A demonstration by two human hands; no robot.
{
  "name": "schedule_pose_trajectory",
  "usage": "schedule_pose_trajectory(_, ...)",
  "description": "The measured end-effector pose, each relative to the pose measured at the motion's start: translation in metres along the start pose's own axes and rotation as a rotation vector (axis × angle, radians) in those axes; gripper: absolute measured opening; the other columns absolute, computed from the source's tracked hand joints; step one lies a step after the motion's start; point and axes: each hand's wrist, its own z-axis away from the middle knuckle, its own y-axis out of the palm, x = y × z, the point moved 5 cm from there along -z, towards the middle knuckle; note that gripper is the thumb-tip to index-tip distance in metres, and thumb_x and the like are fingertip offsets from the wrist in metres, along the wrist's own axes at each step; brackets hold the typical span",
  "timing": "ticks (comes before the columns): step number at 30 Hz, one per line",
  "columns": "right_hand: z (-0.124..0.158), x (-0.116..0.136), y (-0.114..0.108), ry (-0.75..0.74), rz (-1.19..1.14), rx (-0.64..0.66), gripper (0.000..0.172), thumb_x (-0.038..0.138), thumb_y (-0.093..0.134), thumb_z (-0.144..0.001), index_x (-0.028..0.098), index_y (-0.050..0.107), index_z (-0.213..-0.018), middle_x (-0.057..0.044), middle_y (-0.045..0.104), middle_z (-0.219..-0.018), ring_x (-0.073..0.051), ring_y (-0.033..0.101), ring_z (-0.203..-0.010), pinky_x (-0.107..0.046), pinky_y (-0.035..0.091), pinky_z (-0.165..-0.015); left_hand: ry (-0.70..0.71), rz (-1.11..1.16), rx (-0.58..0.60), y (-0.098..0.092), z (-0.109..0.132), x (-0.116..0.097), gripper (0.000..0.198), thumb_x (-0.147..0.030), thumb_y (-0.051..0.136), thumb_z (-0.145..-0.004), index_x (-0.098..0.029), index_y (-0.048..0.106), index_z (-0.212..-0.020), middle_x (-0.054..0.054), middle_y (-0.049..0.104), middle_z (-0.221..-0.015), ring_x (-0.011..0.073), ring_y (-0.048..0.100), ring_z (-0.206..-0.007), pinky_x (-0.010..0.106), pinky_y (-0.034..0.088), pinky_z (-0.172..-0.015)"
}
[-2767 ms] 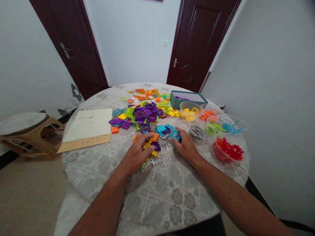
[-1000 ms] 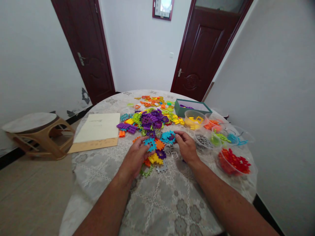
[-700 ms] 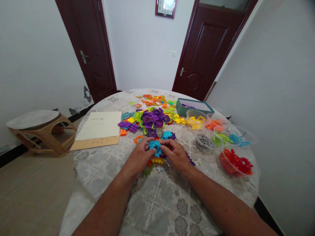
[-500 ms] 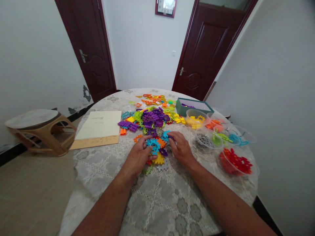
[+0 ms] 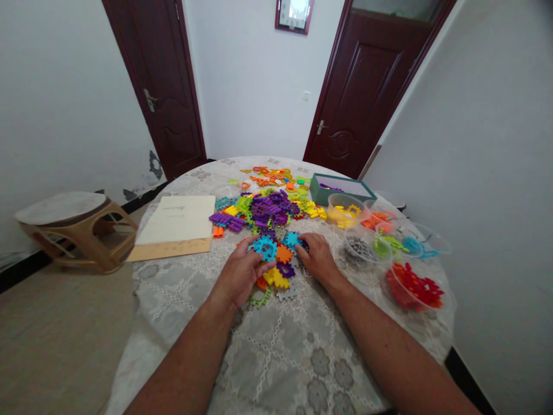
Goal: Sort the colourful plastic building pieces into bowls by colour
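Observation:
My left hand (image 5: 241,270) pinches a blue plastic gear (image 5: 264,248) between thumb and forefinger, with its other fingers spread below. My right hand (image 5: 318,257) grips the edge of a second blue gear (image 5: 292,240); its fingertips are partly hidden behind it. An orange gear (image 5: 284,254) sits between and just below the two blue ones. Beneath the hands lie a purple gear (image 5: 286,270), a yellow gear (image 5: 277,279), a grey gear (image 5: 287,291) and a green ring-shaped gear (image 5: 260,298).
A mixed heap of purple pieces (image 5: 270,208) rises beyond my hands. Clear tubs of sorted parts, among them red pieces (image 5: 415,286), stand at the right near a green box (image 5: 319,195). An open notebook (image 5: 179,219) lies left. A stool (image 5: 78,230) stands beside the table.
The blue gear in my left hand has shifted a little left, off the orange gear, showing more of it. The right-hand blue gear now shows more fully. The view has moved slightly.

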Motion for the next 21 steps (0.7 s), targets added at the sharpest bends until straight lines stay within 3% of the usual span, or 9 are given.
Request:
schedule_pose_trajectory(8, 0.008, 0.014, -0.033, 0.075, -0.155, -0.200, 0.030, 0.032, 0.057, -0.095, 0.018, 0.066, -0.120, -0.013, 0.070, -0.114, -0.028, 0.063, -0.109, -0.046, 0.050, -0.101, -0.018, 0.023, 0.001, 0.000, 0.002, 0.000, 0.058, -0.008, 0.065, -0.072, -0.022, 0.058, -0.128, 0.004, 0.067, -0.098, 0.0150, 0.069, -0.083, 0.040, 0.064, -0.091)
schedule_pose_trajectory(11, 0.015, 0.040, -0.038, -0.038, -0.253, -0.174, 0.031, 0.031, 0.059, -0.095, 0.022, 0.064, -0.125, -0.012, 0.069, -0.120, -0.027, 0.062, -0.114, -0.046, 0.050, -0.102, -0.031, -0.001, 0.020, 0.003, 0.004, -0.001, 0.059, -0.010, 0.066, -0.074, -0.022, 0.057, -0.130, 0.005, 0.068, -0.101, 0.0166, 0.071, -0.087, 0.038, 0.064, -0.088)
schedule_pose_trajectory(16, 0.025, 0.084, -0.031, -0.303, -0.291, -0.023, 0.030, 0.026, 0.064, -0.094, 0.025, 0.064, -0.124, -0.012, 0.065, -0.126, -0.027, 0.059, -0.121, -0.049, 0.048, -0.106, -0.027, -0.075, 0.119, 0.009, 0.007, -0.001, 0.060, -0.018, 0.072, -0.078, -0.022, 0.053, -0.135, 0.008, 0.070, -0.116, 0.0189, 0.072, -0.099, 0.032, 0.063, -0.086)
schedule_pose_trajectory(21, 0.024, 0.089, -0.026, -0.288, -0.370, 0.021, 0.039, 0.026, 0.065, -0.093, 0.024, 0.060, -0.132, -0.012, 0.063, -0.130, -0.025, 0.058, -0.122, -0.044, 0.050, -0.106, -0.005, -0.309, 0.111, 0.008, 0.005, 0.000, 0.064, -0.022, 0.073, -0.079, -0.027, 0.053, -0.140, 0.003, 0.070, -0.104, 0.0185, 0.072, -0.095, 0.031, 0.063, -0.084)
